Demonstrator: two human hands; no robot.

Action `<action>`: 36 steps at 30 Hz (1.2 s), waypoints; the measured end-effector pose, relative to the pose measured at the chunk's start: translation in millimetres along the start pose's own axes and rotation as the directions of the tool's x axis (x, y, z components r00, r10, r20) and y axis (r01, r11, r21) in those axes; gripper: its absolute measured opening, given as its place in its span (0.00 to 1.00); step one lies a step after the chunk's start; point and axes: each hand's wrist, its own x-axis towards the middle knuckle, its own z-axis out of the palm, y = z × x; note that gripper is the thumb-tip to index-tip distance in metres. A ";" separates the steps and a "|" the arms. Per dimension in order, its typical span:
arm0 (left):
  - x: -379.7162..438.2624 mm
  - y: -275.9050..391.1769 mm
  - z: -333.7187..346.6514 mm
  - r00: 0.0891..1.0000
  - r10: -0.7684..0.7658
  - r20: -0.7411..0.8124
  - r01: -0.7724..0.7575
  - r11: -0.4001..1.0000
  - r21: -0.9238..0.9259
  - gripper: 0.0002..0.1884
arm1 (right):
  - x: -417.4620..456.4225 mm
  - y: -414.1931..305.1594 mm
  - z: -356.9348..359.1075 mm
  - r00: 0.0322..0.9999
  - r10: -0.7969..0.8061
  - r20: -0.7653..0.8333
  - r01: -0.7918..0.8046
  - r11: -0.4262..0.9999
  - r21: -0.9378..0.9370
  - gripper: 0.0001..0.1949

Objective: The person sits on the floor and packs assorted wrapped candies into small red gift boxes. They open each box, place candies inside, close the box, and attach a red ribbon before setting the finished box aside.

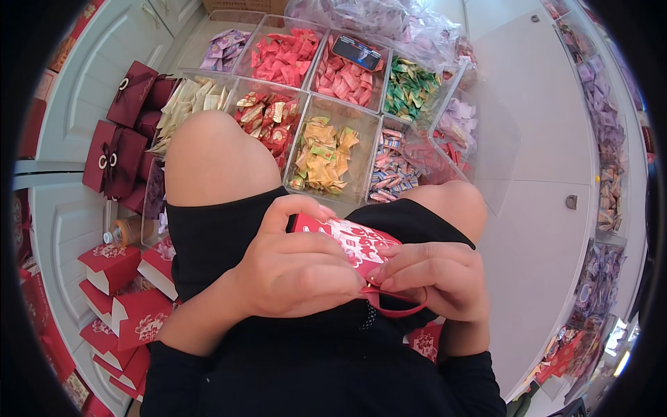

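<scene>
A small red gift box (346,234) with white floral print and red characters is held above my lap. My left hand (292,271) grips it from the left, with the index finger bent over its far end and the other fingers along its near side. At the near right corner, the fingertips of my right hand (443,273) pinch close to a small gold-coloured fastening (371,281). A red strap handle (404,313) loops out below that hand. My fingers partly cover the box, so I cannot tell whether its lid is closed.
Ahead stand clear plastic bins holding yellow-wrapped sweets (323,156), green-wrapped sweets (411,86) and others. A phone (357,52) lies on pink packets. At left are maroon boxes (117,156), a bottle (127,231) and stacked red boxes (140,318). White panels (536,260) extend right.
</scene>
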 end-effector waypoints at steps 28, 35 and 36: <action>12.3 10.3 -4.7 0.982 -0.181 0.060 0.184 0.982 -0.042 0.14 | 10.9 -2.2 -4.9 0.997 0.083 0.000 -0.083 0.993 0.080 0.14; 6.9 9.7 -5.1 0.988 -0.149 0.051 0.148 0.989 0.029 0.11 | 6.2 5.5 -5.0 0.965 0.257 0.044 -0.258 0.917 0.303 0.18; 6.8 9.9 -4.9 0.990 -0.137 0.044 0.135 0.990 0.046 0.11 | 6.9 5.9 -5.2 0.960 0.275 0.050 -0.277 0.906 0.320 0.18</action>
